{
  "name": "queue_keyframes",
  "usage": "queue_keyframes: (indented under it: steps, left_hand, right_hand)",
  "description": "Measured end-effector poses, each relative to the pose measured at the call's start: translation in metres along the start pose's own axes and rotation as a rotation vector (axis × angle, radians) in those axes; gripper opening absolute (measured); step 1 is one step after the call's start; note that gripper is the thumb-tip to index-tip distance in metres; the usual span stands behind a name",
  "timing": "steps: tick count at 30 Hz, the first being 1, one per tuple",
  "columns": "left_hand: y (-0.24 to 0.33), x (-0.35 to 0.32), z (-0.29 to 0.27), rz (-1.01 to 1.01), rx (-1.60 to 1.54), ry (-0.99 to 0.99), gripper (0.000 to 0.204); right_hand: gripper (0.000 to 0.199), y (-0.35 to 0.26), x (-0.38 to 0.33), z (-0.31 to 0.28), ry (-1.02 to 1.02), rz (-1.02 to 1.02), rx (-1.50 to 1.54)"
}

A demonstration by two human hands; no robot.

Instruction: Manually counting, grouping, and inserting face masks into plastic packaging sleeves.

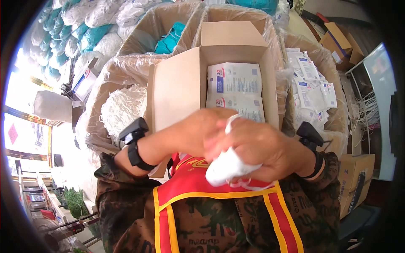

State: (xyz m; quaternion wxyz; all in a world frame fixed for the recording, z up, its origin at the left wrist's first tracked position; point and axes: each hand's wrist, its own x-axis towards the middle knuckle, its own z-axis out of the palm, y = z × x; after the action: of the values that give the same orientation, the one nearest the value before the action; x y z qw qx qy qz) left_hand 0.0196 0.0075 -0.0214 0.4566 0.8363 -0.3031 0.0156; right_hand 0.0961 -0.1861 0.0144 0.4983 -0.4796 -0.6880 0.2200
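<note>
— What are the hands doing?
— The right hand [257,147] is clenched round a rolled white cloth bundle [230,166]; the left hand [198,130] presses against it, its grip hidden. Best kept tight and close to the chest, I'd judge.
— Room ahead?
— The open cardboard box [177,84], half filled with flat white packets [234,90], lies just beyond — its flaps crowd the sides.
</note>
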Motion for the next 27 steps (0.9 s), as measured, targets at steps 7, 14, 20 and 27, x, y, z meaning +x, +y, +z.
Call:
queue_keyframes:
  steps: [7, 14, 20, 27]
  left_hand:
    - [0.059, -0.028, -0.016, -0.036, 0.395, -0.245, 0.026]
    - [0.072, -0.07, -0.071, -0.288, 0.717, -0.123, 0.021]
    - [0.051, -0.021, -0.059, -0.085, 1.121, 0.001, 0.027]
    - [0.059, 0.009, -0.064, 0.018, 1.317, 0.048, 0.02]
  right_hand:
    - [0.019, -0.031, -0.028, -0.005, -0.243, 0.072, 0.226]
    - [0.018, -0.07, -0.083, -0.055, 0.045, 0.639, 0.403]
    - [0.032, 0.003, -0.041, -0.04, 0.628, 0.736, 0.434]
    - [0.046, 0.079, -0.034, -0.035, 0.432, 0.654, 0.824]
